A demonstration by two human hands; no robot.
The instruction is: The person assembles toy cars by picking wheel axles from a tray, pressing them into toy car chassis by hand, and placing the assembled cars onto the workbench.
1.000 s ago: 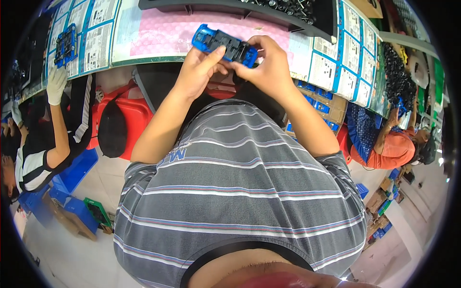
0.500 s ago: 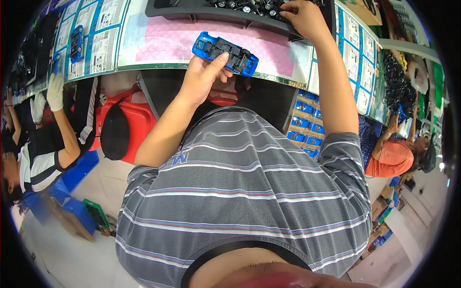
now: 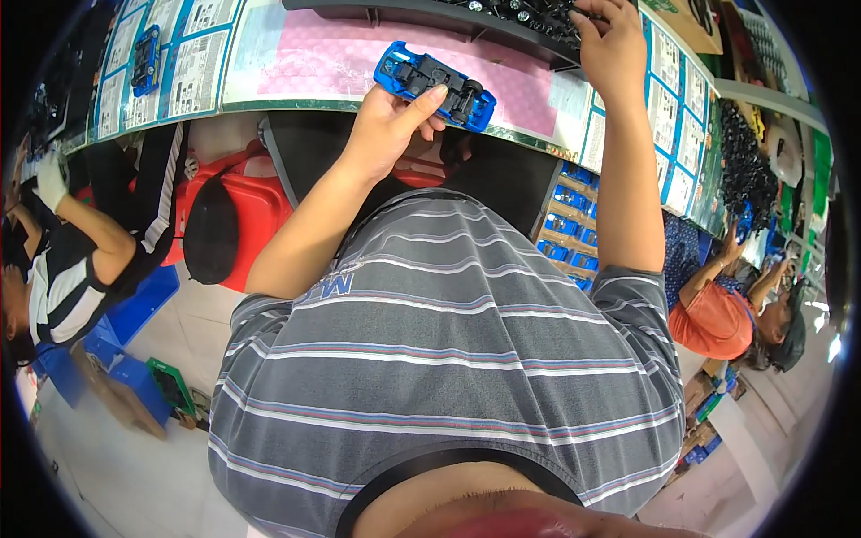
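Observation:
My left hand (image 3: pixel 391 125) grips a blue toy car (image 3: pixel 456 82) just above the table's front edge, with the thumb pressed on its underside. The car is turned over, showing a black chassis and a pair of black wheels at its right end. At the far right, my right hand (image 3: pixel 617 56) is over the end of a long black tray (image 3: pixel 395 15). Small black wheel parts with silvery centres (image 3: pixel 523 14) fill the tray. The right fingers are curled together at the parts; anything between them is too small to make out.
A pink mat (image 3: pixel 332 58) covers the table before me. Another blue car (image 3: pixel 145 63) lies on printed sheets at left. Boxed blue cars (image 3: pixel 565 224) stand below at right. A red stool (image 3: pixel 256 215) and a gloved co-worker (image 3: pixel 85 242) are left; another person (image 3: pixel 713 318) is right.
My right hand has shifted slightly right, its fingers still at the wheel parts. The car in my left hand has moved a little up and right. The left co-worker's gloved hand has drawn back.

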